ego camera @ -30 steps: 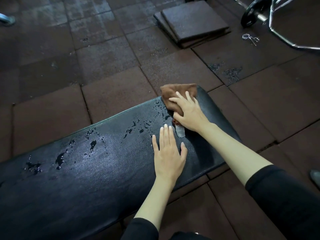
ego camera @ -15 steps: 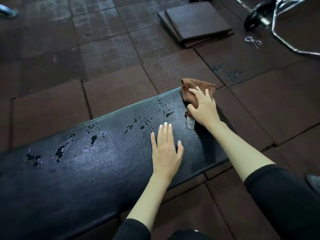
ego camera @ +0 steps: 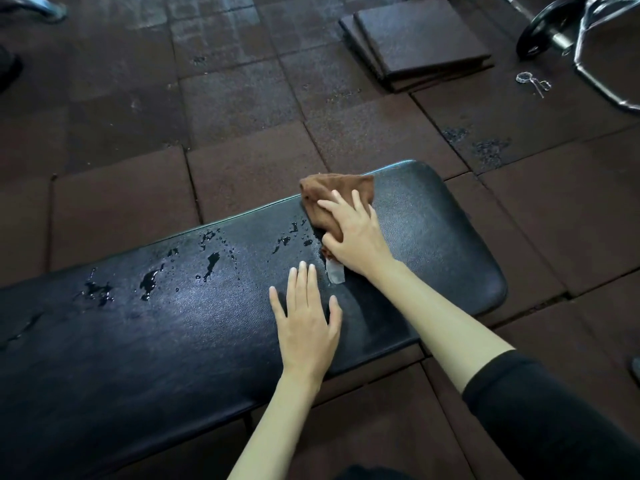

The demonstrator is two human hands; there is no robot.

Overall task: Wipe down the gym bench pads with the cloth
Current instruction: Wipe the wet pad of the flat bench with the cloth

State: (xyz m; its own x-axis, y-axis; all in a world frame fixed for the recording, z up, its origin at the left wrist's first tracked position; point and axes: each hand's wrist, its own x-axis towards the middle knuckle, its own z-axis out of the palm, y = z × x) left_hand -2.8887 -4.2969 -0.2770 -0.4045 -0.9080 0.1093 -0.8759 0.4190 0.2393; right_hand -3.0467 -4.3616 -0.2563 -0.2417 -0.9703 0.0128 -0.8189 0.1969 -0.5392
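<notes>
A long black gym bench pad (ego camera: 138, 341) runs from lower left to its rounded end at the right. Water droplets and small puddles (ego camera: 149, 282) lie along its far side. A bunched brown cloth (ego camera: 332, 188) sits at the pad's far edge, with a white tag sticking out near my wrist. My right hand (ego camera: 356, 233) presses down on the cloth with spread fingers. My left hand (ego camera: 306, 320) rests flat on the pad nearer to me, fingers straight, just left of the right wrist.
Brown rubber floor tiles surround the bench. Two loose tiles (ego camera: 422, 39) are stacked at the back right. A weight plate on a bar (ego camera: 540, 32) and a chrome frame (ego camera: 595, 81) stand in the top right corner, with a small metal clip (ego camera: 530, 81) on the floor.
My right hand slid the cloth right to the pad's far corner, then back left along the far edge toward the droplets. My left hand stayed flat in place.
</notes>
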